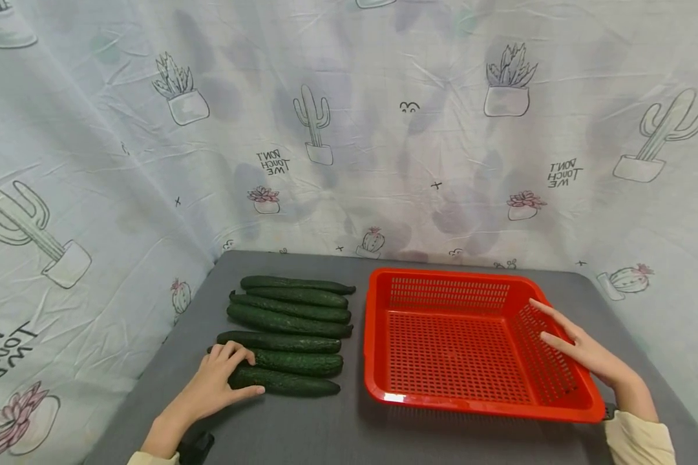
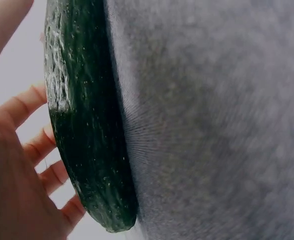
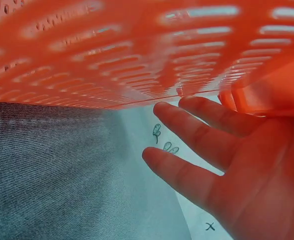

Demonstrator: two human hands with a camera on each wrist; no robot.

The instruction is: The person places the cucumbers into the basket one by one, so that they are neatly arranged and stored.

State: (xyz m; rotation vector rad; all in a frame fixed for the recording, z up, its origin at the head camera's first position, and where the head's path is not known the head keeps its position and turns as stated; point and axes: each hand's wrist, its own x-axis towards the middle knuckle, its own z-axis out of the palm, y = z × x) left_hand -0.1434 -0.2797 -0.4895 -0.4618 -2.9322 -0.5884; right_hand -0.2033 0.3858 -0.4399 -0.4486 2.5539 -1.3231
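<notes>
Several dark green cucumbers (image 1: 291, 323) lie side by side on the grey table, to the left of a red plastic basket (image 1: 436, 405). My left hand (image 1: 215, 381) is over the left ends of the nearest cucumbers, fingers spread and bent, thumb by the front one. In the left wrist view the fingers reach behind one cucumber (image 2: 87, 115), and the thumb stands apart from it. At the basket's right rim is my right hand (image 1: 599, 358), two straight digits showing over the side. Three extended fingers (image 3: 191, 135) appear outside the slotted wall in the right wrist view.
The grey table (image 1: 302, 429) extends in front of the cucumbers and basket. A pale curtain (image 1: 360, 142) printed with cacti encloses the back and sides. Holes pierce the basket's floor (image 1: 454, 355) and walls.
</notes>
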